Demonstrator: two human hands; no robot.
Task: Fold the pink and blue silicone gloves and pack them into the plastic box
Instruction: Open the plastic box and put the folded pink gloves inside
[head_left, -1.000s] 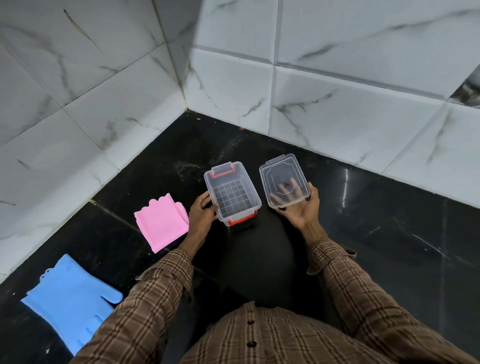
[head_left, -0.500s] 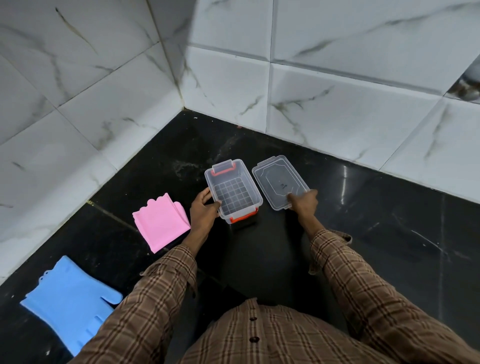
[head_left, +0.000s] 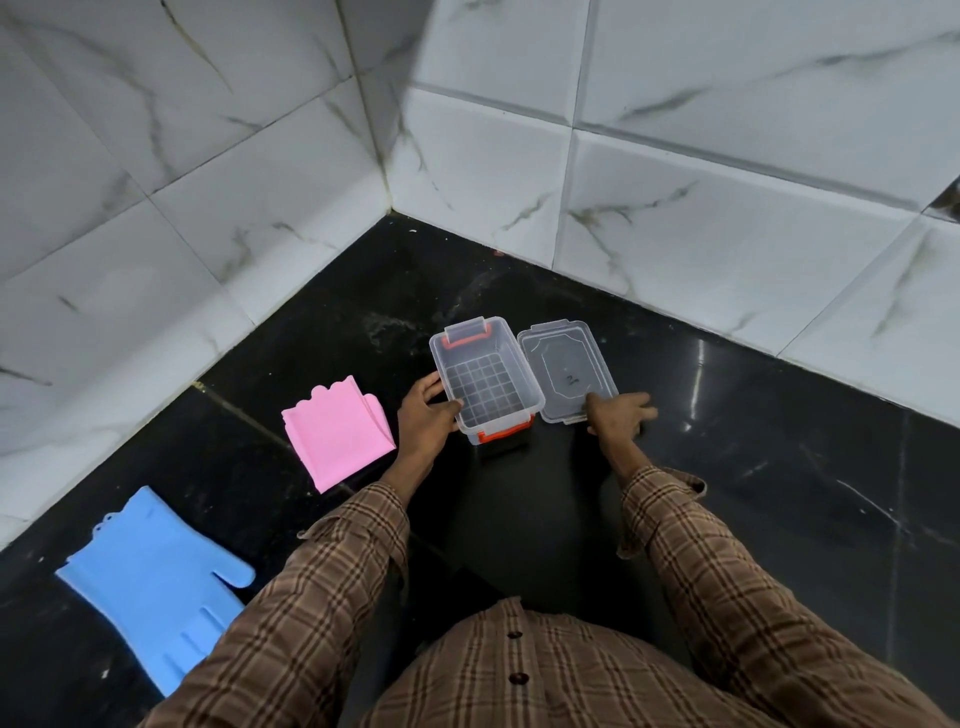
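left hand (head_left: 426, 415): curled on the side of the open box (head_left: 485, 379)
right hand (head_left: 618, 418): fingers spread, resting on the lid (head_left: 566, 369)
writing: too small to read

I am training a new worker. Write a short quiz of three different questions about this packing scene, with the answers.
1. True or false: the plastic box already holds a glove.
2. Which glove is folded? A) pink glove B) blue glove
3. Fill in: the lid lies on the floor at the box's ____ side.

Key:
1. False, the box is empty.
2. A; the blue one lies flat, unfolded.
3. Right; the right hand rests at its near edge, and the left hand holds the box.
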